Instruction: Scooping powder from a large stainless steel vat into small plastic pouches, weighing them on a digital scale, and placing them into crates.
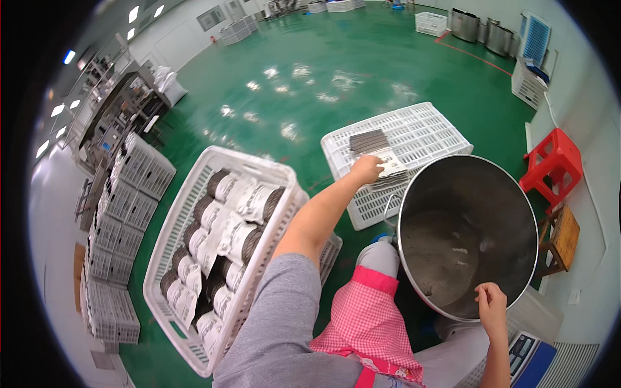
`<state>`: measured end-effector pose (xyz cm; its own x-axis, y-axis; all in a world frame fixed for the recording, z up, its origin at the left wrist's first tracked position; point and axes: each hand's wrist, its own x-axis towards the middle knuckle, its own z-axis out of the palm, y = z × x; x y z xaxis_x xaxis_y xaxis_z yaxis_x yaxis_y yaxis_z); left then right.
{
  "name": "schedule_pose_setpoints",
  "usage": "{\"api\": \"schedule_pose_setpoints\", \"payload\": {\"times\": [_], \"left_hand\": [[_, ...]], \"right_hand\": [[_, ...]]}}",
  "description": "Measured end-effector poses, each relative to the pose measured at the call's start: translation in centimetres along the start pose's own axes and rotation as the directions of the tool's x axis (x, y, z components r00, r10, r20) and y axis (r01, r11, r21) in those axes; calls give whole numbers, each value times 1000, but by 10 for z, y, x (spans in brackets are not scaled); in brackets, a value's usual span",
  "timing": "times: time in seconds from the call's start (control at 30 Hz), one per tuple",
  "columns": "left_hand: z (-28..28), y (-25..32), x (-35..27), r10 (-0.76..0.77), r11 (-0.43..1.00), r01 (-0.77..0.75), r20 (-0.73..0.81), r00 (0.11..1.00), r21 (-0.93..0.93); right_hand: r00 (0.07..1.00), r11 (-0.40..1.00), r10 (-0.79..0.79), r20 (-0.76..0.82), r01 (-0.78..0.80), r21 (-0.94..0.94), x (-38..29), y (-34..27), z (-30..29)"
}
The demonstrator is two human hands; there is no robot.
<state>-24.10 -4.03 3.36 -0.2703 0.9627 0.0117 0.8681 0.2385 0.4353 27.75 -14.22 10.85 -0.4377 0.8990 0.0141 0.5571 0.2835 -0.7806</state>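
My left hand (pixel 367 169) reaches forward and touches a stack of flat printed packaging bags (pixel 391 165) with dark striped ends. Whether its fingers grip the top bag I cannot tell. The stack lies on an upturned white plastic crate (pixel 427 127). My right hand (pixel 492 298) is over the near rim of a large metal pot (pixel 461 242), fingers curled together with nothing visible in them. Greyish residue coats the pot's inside. To my left, a white plastic crate (pixel 286 182) holds several filled packs (pixel 240 240) with dark striped ends and white printed middles.
Stacked white crates (pixel 121 233) line the left side near machinery (pixel 121 111). At right are a red plastic stool (pixel 555 162), a wooden stool (pixel 563 237) and a blue-edged scale (pixel 529 359). Far metal pots (pixel 498 40) stand by the wall on the green floor (pixel 271 87).
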Motion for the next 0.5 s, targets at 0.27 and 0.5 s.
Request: {"api": "schedule_pose_setpoints", "payload": {"times": [0.27, 0.5], "left_hand": [[50, -9, 38, 8, 1000, -4, 140, 990, -24], [32, -20, 32, -16, 999, 7, -166, 986, -53]], "right_hand": [[987, 992, 122, -100, -123, -6, 5, 36, -15], [999, 998, 50, -20, -50, -25, 26, 22, 4]]}}
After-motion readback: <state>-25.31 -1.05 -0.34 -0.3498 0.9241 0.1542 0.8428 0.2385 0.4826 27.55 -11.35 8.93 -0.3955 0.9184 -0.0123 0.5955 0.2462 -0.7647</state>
